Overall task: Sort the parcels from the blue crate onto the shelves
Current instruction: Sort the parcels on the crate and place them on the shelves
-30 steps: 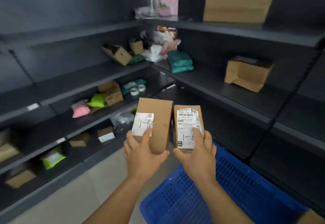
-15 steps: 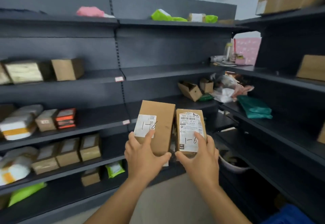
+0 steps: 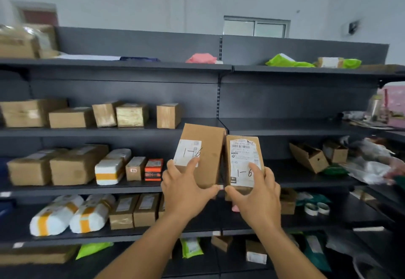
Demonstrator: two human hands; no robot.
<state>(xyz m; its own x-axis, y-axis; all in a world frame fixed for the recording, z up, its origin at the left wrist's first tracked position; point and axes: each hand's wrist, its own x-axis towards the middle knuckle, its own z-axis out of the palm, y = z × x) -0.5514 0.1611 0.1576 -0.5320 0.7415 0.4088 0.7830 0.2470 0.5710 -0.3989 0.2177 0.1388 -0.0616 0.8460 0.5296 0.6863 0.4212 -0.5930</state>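
Two brown cardboard parcels are held up side by side in front of the dark shelves. My left hand point(image 3: 186, 187) grips the larger parcel point(image 3: 202, 151) from below, its white label marked "1-6". My right hand point(image 3: 257, 193) grips the smaller parcel point(image 3: 242, 158), which has a barcode label also marked "1-6". Both parcels stand upright, nearly touching, about level with the third shelf point(image 3: 306, 183). The blue crate is out of view.
Dark metal shelving fills the view, several levels high. Brown boxes point(image 3: 72, 117) line the second level on the left; boxes and white wrapped bundles point(image 3: 54, 215) fill lower levels. Pink point(image 3: 201, 58) and green bags point(image 3: 287, 60) lie on top. Another shelf unit point(image 3: 381, 191) joins on the right.
The view has swung left and upward from the corner and blue crate to the long shelf wall. Both hands keep holding the two parcels in front of me.
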